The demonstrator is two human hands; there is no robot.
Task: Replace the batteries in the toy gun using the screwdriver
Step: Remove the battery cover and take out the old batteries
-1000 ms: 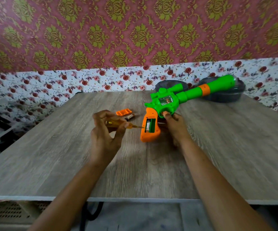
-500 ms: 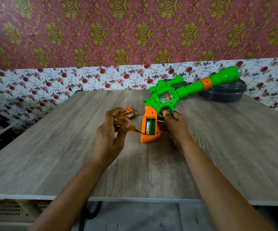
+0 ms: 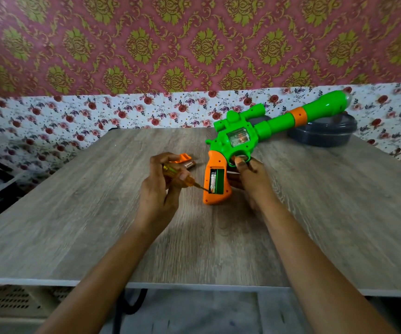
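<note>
We identify the green and orange plastic toy gun [image 3: 240,141] as smooth, glossy moulded plastic, with a clear plastic window in its side. The amber translucent plastic-handled screwdriver [image 3: 191,182] has a glossy grip and a thin bare-metal shaft. We class the grey wood-grain laminate table [image 3: 98,213] as matt, with a fine streaked texture. The small orange plastic cover [image 3: 185,157] looks smooth. The dark grey round plastic container [image 3: 324,137] shows a dull sheen. The patterned wallpaper [image 3: 146,44] looks matt.
</note>
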